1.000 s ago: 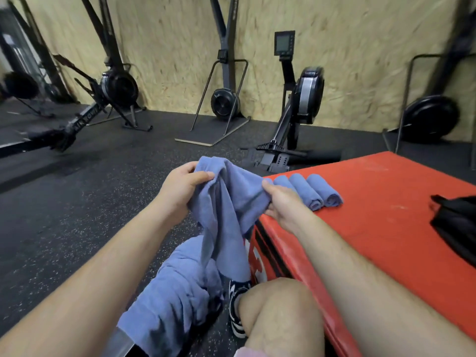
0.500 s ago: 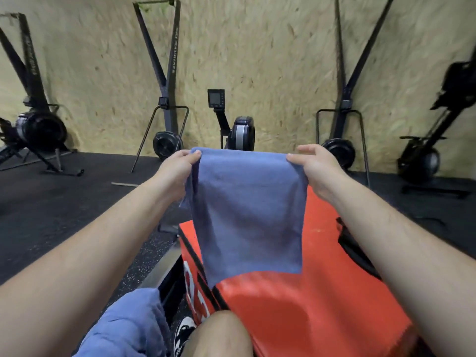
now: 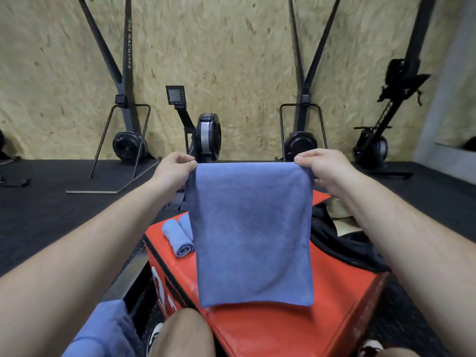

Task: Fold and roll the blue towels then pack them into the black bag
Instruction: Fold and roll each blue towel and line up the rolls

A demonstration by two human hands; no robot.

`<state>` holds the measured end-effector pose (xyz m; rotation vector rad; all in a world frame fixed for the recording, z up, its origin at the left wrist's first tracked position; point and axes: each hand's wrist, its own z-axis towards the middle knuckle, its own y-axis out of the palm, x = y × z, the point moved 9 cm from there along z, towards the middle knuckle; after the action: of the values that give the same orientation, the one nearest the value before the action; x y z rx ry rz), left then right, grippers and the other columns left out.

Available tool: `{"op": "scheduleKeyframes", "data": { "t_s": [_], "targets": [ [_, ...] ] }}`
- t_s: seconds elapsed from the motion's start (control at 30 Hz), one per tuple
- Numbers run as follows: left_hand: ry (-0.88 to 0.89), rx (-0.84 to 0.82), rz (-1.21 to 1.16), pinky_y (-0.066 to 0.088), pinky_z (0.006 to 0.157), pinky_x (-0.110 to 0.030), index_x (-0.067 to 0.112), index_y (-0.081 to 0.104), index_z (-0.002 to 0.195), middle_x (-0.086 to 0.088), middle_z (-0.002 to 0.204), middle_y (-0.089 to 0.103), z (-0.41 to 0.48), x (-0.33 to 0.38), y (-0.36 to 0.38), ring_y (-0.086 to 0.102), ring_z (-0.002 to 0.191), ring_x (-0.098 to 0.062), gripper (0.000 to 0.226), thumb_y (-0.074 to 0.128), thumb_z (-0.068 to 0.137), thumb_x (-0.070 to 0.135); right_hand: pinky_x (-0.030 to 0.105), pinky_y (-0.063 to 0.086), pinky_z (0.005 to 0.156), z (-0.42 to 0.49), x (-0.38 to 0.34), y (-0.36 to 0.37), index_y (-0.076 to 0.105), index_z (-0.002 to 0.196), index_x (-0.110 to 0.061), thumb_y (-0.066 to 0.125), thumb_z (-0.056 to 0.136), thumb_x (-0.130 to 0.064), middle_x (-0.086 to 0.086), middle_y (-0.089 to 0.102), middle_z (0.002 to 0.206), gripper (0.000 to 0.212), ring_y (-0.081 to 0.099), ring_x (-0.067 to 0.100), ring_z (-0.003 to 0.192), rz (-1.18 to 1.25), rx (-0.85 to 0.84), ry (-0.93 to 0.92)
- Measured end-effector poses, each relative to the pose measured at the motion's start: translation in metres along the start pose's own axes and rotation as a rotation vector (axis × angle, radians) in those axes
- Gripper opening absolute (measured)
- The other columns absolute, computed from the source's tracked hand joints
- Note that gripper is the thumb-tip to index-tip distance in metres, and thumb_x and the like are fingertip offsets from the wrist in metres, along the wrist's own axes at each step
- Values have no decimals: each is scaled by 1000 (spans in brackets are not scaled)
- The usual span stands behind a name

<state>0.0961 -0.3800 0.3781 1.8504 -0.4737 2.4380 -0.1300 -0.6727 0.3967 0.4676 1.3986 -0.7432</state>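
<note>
A blue towel point(image 3: 251, 233) hangs flat and stretched in front of me above the red padded box point(image 3: 283, 328). My left hand point(image 3: 175, 170) pinches its top left corner and my right hand point(image 3: 322, 168) pinches its top right corner. Rolled blue towels point(image 3: 177, 238) lie on the box's left side, partly hidden behind the hanging towel. The black bag point(image 3: 345, 246) lies open on the box at the right, under my right forearm. A heap of loose blue towels point(image 3: 103, 331) sits at the bottom left beside my knee.
Rowing machines point(image 3: 203, 135) and ski trainers point(image 3: 128, 143) stand along the chipboard wall on the black rubber floor. My knee point(image 3: 183, 333) is against the box's near corner.
I lifted the bunched towel from beside the box and spread it out between both hands over the box. My view turned right and the towel now hangs straighter.
</note>
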Motion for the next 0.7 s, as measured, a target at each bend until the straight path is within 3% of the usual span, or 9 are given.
{"op": "scheduleKeyframes", "data": {
  "t_s": [0.07,0.2,0.3,0.4,0.5,0.57,0.7],
  "targets": [
    [74,19,166,49,57,-28,20,64,98,2,95,63,-5,7,5,57,75,-14,7,66,93,25,30,55,72,-1,5,-8,75,95,-12,75,88,-11,3,73,88,7,67,15,78,21,8,15],
    [20,-7,1,48,45,-23,17,66,97,-1,95,65,-8,2,16,58,77,-15,12,71,91,26,32,60,77,-1,12,-23,76,101,-11,76,88,-12,7,76,101,13,73,18,91,66,21,21],
    [-103,-61,-192,48,54,-27,20,65,89,-2,85,64,-9,-9,23,56,68,-16,7,67,95,23,33,60,82,-7,11,-30,76,104,-11,75,88,-9,8,76,104,17,73,20,96,83,-28,15],
    [-161,-81,-305,45,58,-27,19,66,96,0,79,60,-13,-15,27,51,59,-12,9,59,100,21,28,58,77,-17,6,-35,75,108,-13,74,84,-1,9,76,105,27,74,20,96,79,-109,9],
    [-35,-10,-88,47,62,-29,23,68,99,1,91,61,-20,-5,16,53,73,-16,15,54,101,26,24,57,77,-28,-2,-42,74,112,-12,73,82,4,10,76,107,33,75,17,94,63,-173,-23],
    [69,46,26,46,56,-27,23,67,100,2,93,61,-28,8,10,52,74,-15,18,49,102,26,25,57,83,-35,-8,-47,74,111,-12,73,82,4,11,75,107,34,75,15,93,34,-201,-48],
    [73,4,-31,45,53,-27,25,67,98,2,95,59,-32,17,12,52,73,-15,18,50,103,27,37,54,99,-40,-13,-58,78,103,-18,80,75,2,10,73,110,35,73,21,102,-105,-190,-80]
  ]
}}
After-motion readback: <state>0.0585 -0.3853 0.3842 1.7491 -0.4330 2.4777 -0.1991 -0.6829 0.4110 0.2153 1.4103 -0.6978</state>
